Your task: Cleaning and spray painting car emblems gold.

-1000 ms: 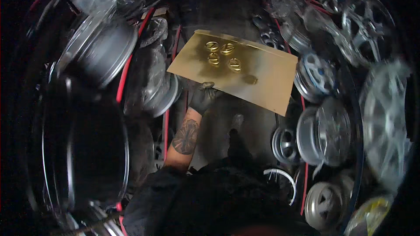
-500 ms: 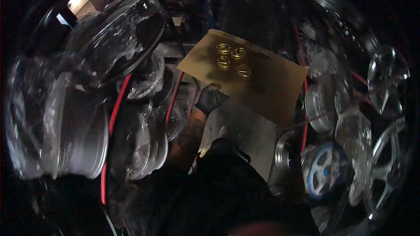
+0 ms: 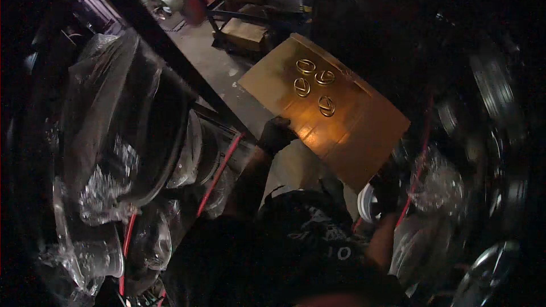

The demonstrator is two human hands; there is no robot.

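In front of me is a tilted cardboard sheet [image 3: 364, 131], dark-stained around its upper left part and glowing orange near the middle. Several gold oval badges [image 3: 326, 106] lie loosely grouped on its upper half. My left hand [image 3: 276, 135], in a black glove, grips the sheet's near left edge, its thumb side at the top. My right forearm reaches up from the lower right; my right hand [image 3: 388, 185] is a dark shape by the sheet's near right corner, its fingers lost in shadow.
Wheel rims in clear plastic [image 3: 122, 131] crowd the left, with red rack bars [image 3: 219, 173] among them. More wrapped rims [image 3: 438, 185] stand on the right. Beyond a dark diagonal beam [image 3: 176, 57], concrete floor leads to a cart [image 3: 256, 17] carrying a cardboard box [image 3: 244, 33].
My view has swung, bringing the aisle floor and cart into sight at the far left. The sheet has turned clockwise and light now falls on it. My right forearm has come into view.
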